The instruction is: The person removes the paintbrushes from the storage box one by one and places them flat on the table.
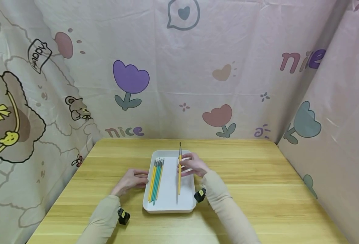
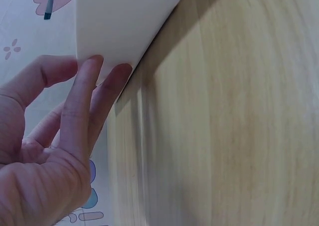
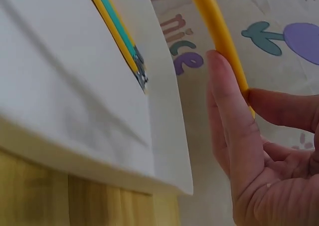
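On a light wood-grain table [image 1: 246, 206], a white rectangular tray [image 1: 169, 189] with raised walls and rounded corners sits in front of the person, its long sides running away from the body. Both hands are apart from each other, one at each side of the tray.

Left hand [image 1: 133, 179]: positioned at the left side of the tray. Its fingertips touch the outer face of the tray wall, and the fingers extend toward it, loosely bent.

Right hand [image 1: 194, 165]: positioned over the right side of the tray. The thumb and fingers pinch a slender paintbrush with a yellow handle [image 1: 179, 179]. The brush is held above the right half of the tray, bristle end directed away from the person. Its shadow [image 3: 75, 79] falls on the tray floor.

Inside the tray, along the left wall, a group of thin paintbrushes with yellow and teal handles [image 1: 156, 183] lies side by side. Their bristle ends point toward the far wall; the handle ends point toward the person.

Each cream sleeve [image 1: 101, 217] has a small black wrist camera [image 1: 124, 216] beside it. Behind the table hangs pale fabric [image 1: 173, 81] printed with tulips, hearts and lettering.
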The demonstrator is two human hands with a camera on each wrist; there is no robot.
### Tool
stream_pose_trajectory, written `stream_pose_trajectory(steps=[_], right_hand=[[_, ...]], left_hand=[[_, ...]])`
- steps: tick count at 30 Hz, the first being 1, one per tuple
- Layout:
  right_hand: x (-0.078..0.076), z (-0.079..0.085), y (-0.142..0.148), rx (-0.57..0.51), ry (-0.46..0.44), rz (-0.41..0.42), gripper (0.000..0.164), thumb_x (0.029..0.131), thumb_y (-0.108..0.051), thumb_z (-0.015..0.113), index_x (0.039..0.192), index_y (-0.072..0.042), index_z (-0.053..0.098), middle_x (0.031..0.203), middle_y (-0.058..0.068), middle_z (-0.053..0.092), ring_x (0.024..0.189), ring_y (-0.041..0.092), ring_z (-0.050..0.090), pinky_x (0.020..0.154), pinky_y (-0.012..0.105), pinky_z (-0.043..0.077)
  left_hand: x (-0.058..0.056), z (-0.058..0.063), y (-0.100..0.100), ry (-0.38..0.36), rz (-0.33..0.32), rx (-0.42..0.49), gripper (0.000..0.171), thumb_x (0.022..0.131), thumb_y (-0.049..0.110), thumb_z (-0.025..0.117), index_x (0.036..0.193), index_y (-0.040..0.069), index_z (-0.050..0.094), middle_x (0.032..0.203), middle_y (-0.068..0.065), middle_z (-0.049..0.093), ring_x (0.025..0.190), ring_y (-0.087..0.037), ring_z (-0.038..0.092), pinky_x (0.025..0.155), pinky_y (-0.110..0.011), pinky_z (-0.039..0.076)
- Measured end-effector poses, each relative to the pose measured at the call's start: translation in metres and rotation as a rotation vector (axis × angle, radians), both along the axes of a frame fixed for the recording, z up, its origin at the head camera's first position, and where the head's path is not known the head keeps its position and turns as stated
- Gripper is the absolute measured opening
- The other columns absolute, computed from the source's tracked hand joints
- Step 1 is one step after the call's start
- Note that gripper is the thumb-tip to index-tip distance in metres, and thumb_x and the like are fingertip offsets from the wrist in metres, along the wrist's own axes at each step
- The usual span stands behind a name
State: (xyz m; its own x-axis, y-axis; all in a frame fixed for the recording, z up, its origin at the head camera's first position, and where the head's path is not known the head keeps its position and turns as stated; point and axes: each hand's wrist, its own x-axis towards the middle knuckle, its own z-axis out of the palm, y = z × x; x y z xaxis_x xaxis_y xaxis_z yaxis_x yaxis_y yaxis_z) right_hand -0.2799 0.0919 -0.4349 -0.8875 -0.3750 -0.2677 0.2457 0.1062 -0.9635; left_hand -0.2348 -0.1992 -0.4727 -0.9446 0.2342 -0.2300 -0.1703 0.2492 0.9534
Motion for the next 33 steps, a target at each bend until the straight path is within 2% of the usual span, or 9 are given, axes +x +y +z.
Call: stream_pose_trajectory(steps=[4, 15, 21, 24, 30, 33], right_hand=[[0.004, -0.001, 0.015, -0.020, 0.027, 0.007, 0.041, 0.098, -0.002, 0.056, 0.136, 0.008, 0.045, 0.109, 0.028, 0.067, 0.081, 0.025, 0.071, 0.073, 0.037, 0.068], [0.013, -0.013, 0.049, -0.037, 0.068, 0.047, 0.049, 0.101, -0.007, 0.056, 0.142, 0.012, 0.038, 0.099, 0.013, 0.068, 0.079, 0.017, 0.069, 0.072, 0.033, 0.067], [0.020, -0.021, 0.072, -0.036, 0.070, 0.019, 0.050, 0.100, -0.010, 0.058, 0.142, 0.010, 0.039, 0.098, 0.005, 0.065, 0.080, 0.017, 0.064, 0.073, 0.033, 0.067], [0.022, -0.025, 0.083, -0.018, 0.059, -0.010, 0.051, 0.100, -0.010, 0.057, 0.143, 0.010, 0.037, 0.103, 0.007, 0.063, 0.082, 0.017, 0.063, 0.074, 0.033, 0.066], [0.026, -0.033, 0.099, 0.023, 0.050, -0.047, 0.054, 0.100, -0.010, 0.058, 0.145, 0.010, 0.037, 0.117, 0.022, 0.064, 0.088, 0.020, 0.068, 0.075, 0.034, 0.067], [0.027, -0.036, 0.105, 0.019, 0.046, -0.037, 0.057, 0.099, -0.010, 0.059, 0.145, 0.012, 0.034, 0.114, 0.021, 0.065, 0.088, 0.021, 0.069, 0.077, 0.036, 0.067]], left_hand=[[0.001, 0.000, -0.001, 0.009, 0.000, -0.006, 0.051, 0.087, -0.005, 0.068, 0.133, -0.020, 0.051, 0.120, -0.035, 0.067, 0.094, -0.026, 0.074, 0.081, -0.036, 0.066], [0.001, 0.000, -0.001, -0.002, 0.016, -0.001, 0.050, 0.087, -0.006, 0.068, 0.133, -0.019, 0.052, 0.120, -0.034, 0.067, 0.094, -0.025, 0.074, 0.083, -0.036, 0.066], [0.001, 0.000, 0.000, -0.004, 0.016, -0.002, 0.050, 0.087, -0.006, 0.068, 0.133, -0.018, 0.052, 0.121, -0.035, 0.066, 0.097, -0.029, 0.074, 0.084, -0.037, 0.066], [0.001, 0.002, 0.000, -0.006, 0.014, 0.002, 0.050, 0.087, -0.006, 0.068, 0.133, -0.018, 0.052, 0.122, -0.035, 0.066, 0.100, -0.032, 0.074, 0.085, -0.038, 0.066], [0.001, 0.002, 0.000, -0.009, 0.012, 0.006, 0.051, 0.087, -0.007, 0.068, 0.133, -0.018, 0.052, 0.123, -0.035, 0.065, 0.101, -0.034, 0.073, 0.085, -0.038, 0.066], [0.001, 0.003, 0.000, -0.011, 0.007, 0.006, 0.051, 0.087, -0.006, 0.068, 0.134, -0.018, 0.052, 0.123, -0.035, 0.065, 0.101, -0.032, 0.074, 0.085, -0.037, 0.066]])
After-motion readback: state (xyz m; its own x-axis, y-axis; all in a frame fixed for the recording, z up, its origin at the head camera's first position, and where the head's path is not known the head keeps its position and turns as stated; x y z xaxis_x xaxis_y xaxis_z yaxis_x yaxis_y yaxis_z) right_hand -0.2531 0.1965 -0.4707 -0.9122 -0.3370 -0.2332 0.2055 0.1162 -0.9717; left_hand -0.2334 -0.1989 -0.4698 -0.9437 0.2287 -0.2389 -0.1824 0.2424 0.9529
